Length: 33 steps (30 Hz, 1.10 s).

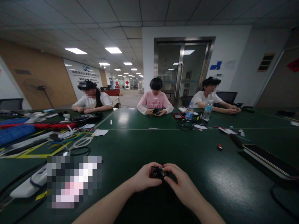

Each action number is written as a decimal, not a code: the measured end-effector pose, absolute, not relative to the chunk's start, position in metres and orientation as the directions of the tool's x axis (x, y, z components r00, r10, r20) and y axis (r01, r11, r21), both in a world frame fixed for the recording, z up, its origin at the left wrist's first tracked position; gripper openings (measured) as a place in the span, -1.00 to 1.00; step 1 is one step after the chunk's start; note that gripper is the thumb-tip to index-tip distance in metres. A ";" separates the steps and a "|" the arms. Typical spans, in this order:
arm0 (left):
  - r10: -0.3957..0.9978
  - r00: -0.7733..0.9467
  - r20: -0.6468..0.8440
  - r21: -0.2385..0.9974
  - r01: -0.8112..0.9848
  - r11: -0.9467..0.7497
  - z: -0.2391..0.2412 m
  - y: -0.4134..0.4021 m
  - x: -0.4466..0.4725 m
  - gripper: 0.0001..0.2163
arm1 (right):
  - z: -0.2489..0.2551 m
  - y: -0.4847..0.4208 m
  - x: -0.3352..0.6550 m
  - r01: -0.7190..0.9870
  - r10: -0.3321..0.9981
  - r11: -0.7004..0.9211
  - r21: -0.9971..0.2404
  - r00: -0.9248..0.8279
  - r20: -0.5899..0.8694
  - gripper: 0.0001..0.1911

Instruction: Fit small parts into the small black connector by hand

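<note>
Between my two hands, just above the dark green table (130,146), is a small black device (159,173) with some shiny parts; its kind is too small to make out. My left hand (146,177) grips its left side, thumb below and fingers above. On the right side, my right hand (177,177) pinches it with thumb and fingertips. Parts of the device are hidden behind the fingers. A small red and silver item (219,147) lies on the table beyond my right hand.
Cables (81,142), a white power strip (30,185) and blue trays (16,133) crowd the left. A tablet-like device (268,158) lies at right. Two bottles (189,111) stand across the table, where three people sit; the middle person (155,99) holds a dark object.
</note>
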<state>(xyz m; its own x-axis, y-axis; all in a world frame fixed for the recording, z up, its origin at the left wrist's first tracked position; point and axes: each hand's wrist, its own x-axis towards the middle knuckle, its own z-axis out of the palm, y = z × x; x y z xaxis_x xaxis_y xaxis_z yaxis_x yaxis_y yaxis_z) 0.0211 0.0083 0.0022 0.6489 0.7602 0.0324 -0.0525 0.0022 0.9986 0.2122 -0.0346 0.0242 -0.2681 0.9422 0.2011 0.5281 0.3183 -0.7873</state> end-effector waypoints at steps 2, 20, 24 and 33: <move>0.758 0.651 0.036 0.998 -0.059 0.003 0.002 0.008 0.021 -0.59 | 0.025 -0.035 0.212 0.522 0.942 0.320 -0.791 -0.265 0.206 -0.77; 0.760 0.648 0.044 0.999 -0.041 -0.023 0.002 0.008 0.021 -0.60 | 0.027 -0.036 0.210 0.527 0.947 0.298 -0.795 -0.267 0.178 -0.76; 0.749 0.659 0.063 0.997 -0.066 -0.026 -0.001 0.010 0.019 -0.60 | 0.025 -0.035 0.211 0.522 0.952 0.280 -0.806 -0.261 0.161 -0.79; 0.744 0.667 0.043 0.997 -0.078 0.012 -0.002 0.009 0.018 -0.57 | 0.023 -0.034 0.216 0.426 0.934 0.324 -0.845 -0.286 0.214 -0.61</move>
